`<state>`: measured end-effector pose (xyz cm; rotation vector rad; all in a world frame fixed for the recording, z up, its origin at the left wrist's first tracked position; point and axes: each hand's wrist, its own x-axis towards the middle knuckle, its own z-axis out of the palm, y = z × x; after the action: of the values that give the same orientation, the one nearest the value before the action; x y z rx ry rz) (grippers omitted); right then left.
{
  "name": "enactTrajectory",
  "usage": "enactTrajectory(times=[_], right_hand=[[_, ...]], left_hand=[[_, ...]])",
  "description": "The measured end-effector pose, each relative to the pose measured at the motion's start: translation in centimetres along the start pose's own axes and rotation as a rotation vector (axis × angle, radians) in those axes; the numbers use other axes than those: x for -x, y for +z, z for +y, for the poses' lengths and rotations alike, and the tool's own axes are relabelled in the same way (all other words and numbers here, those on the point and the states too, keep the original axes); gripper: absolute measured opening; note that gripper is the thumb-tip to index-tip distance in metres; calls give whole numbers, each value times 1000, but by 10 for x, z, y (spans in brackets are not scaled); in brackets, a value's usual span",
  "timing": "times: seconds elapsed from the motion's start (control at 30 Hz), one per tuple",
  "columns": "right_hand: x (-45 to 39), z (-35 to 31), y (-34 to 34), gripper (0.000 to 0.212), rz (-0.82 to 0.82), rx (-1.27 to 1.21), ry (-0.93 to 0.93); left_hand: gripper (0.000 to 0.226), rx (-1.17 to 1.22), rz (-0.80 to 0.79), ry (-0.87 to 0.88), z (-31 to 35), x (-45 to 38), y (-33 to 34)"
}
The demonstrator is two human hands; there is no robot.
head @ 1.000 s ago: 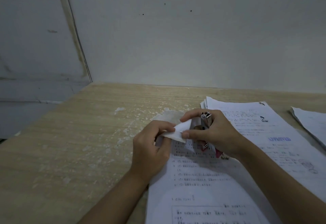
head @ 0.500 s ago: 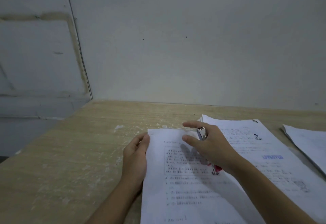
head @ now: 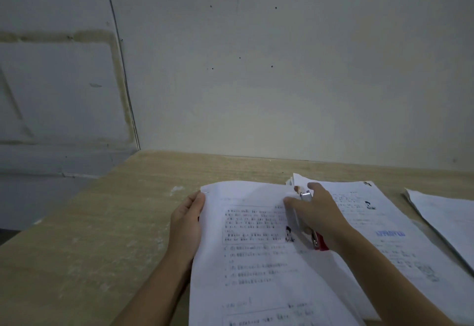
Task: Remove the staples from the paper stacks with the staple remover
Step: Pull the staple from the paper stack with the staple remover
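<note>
Your left hand (head: 188, 219) holds the left edge of the top paper stack (head: 256, 243) on the worn wooden desk (head: 102, 236), fingers laid along the margin with the tips tucked out of sight under the sheets, so you cannot tell how tightly they curl. Your right hand (head: 316, 212) rests on the stack's upper right part with the staple remover (head: 314, 233) closed in its palm: steel tip poking out between thumb and forefinger, red end showing at the heel of the hand, those two digits spread free.

The stack lies in front of you, overlapping a second printed stack (head: 379, 228) to its right; a third pile (head: 446, 215) sits near the desk's right edge.

Judge the paper as light and floppy (its far edge already bows up), likely to slide on the sheets beneath and to tear at a stapled corner if pulled. Pin it flat just beside the staple and work from the corner. The remover looks small, rigid and metal-jawed; grip it at the red end.

The pages carry dense printed lines, a boxed paragraph and a numbered list, with a blue heading on the second stack and small dark hand-drawn marks. None of it is legible, and no brand shows.
</note>
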<state>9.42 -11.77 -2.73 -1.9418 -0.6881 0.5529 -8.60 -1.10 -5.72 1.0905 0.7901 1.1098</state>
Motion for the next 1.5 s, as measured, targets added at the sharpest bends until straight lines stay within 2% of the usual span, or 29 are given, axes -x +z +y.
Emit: enactTrajectory(times=[0.07, 0.13, 0.23, 0.33, 0.53, 0.63, 0.73, 0.83, 0.9, 0.97, 1.13, 1.23, 1.33, 1.4, 1.5], right_hand=[[0, -1, -3, 43, -42, -89, 52], [2, -3, -8, 9, -79, -138, 94], [5, -5, -15, 24, -115, -181, 134], [2, -5, -16, 26, -14, -265, 133], [-4, -2, -21, 18, 257, -462, 100], [-6, -3, -25, 9, 337, -507, 66], [-5, -7, -28, 10, 267, -569, 60], [-2, -8, -26, 26, 120, -614, 82], [1, -8, -23, 22, 30, -622, 73], [5, -7, -17, 16, -43, -576, 26], [16, -24, 14, 23, -183, -346, -145], [5, -46, 39, 25, -143, -305, -193], [-17, -73, 71, 27, -106, -323, -187], [-34, -89, 100, 30, -126, -369, -137], [-60, -108, 148, 30, -164, -372, -81]], left_hand=[[18, -2, 50, 12, 2, -3, -3], [18, -13, 93, 17, 3, -4, -7], [19, -14, 97, 31, 3, -4, -9], [21, 19, 50, 37, 3, -2, -8], [18, -12, -164, -10, 6, 6, -8], [13, -160, -270, 25, 16, 6, -9], [14, -279, -278, 69, 24, 2, -10], [15, -292, -226, 131, 34, -6, -13], [15, -305, -205, 175, 43, -12, -16], [15, -301, -169, 195, 53, -20, -21], [16, -325, -99, 227, 82, -48, -44], [21, -453, -89, 151, 96, -76, -64], [29, -564, -106, -70, 105, -105, -89], [29, -603, -41, -183, 106, -125, -109], [19, -827, 43, -154, 99, -156, -141]])
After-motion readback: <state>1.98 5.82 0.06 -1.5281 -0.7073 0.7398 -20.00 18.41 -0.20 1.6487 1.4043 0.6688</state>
